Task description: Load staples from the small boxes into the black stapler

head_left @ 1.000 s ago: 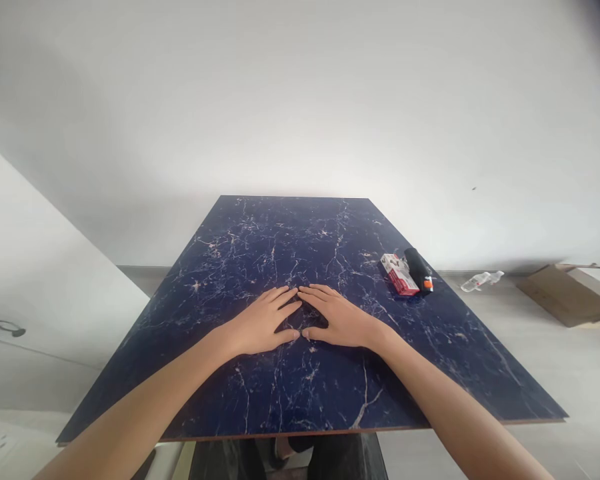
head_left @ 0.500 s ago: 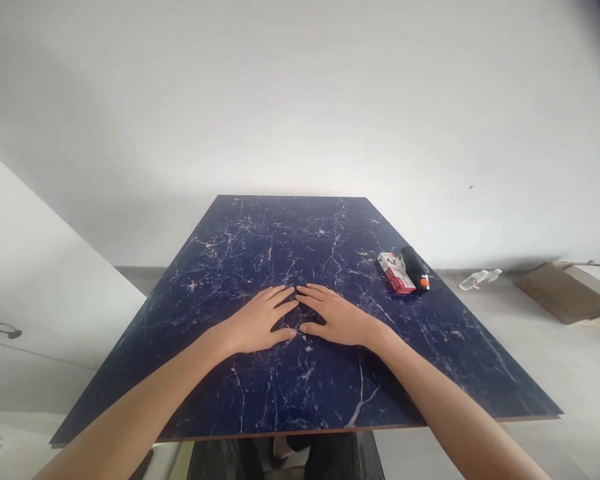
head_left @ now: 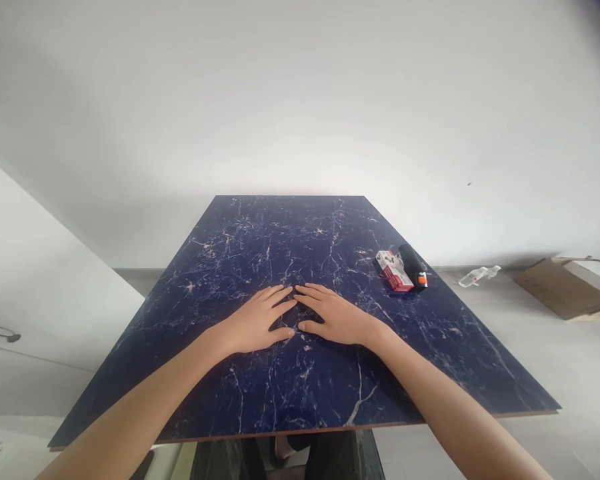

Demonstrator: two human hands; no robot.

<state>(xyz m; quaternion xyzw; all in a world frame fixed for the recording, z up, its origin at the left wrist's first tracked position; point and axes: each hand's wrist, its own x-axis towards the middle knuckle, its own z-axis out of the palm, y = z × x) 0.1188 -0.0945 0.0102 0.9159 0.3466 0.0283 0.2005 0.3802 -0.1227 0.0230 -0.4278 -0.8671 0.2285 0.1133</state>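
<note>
My left hand lies flat on the dark blue, marble-patterned table, its fingers spread and nothing in it. Facing it, my right hand also rests palm down on the tabletop with fingers apart and holds nothing. The fingertips of both hands nearly meet at the middle; whether they touch I cannot tell. To the right of my right hand, near the table's right edge, lie a small red and white box and, right beside it, a black cylindrical object with an orange patch at its near end.
A pale wall stands right behind the table's far edge. On the floor to the right are a clear plastic bottle and an open cardboard box. At the left is a white panel with a dark handle.
The view has shifted very slightly. Both hands stay in the same place on the table, and the objects have not moved.
</note>
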